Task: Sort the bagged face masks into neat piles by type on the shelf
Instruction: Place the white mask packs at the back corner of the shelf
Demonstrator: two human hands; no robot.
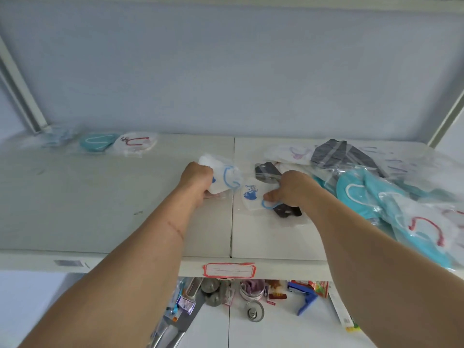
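Observation:
My left hand grips a bagged white mask with blue ear loops, lifted a little above the white shelf near its middle seam. Just right of it, my right hand pinches another bagged white mask with a blue print and blue loop that lies on the shelf over a black mask. A loose heap of bagged masks, teal, white and grey, covers the shelf's right side. At the back left lie a teal mask and a white mask with red loops.
A pale bagged item lies at the far back left by the shelf post. The shelf's front edge carries a red-bordered label. Below, a lower shelf holds metal strainers, a blue stapler and small packets. A blue-grey back panel closes the shelf.

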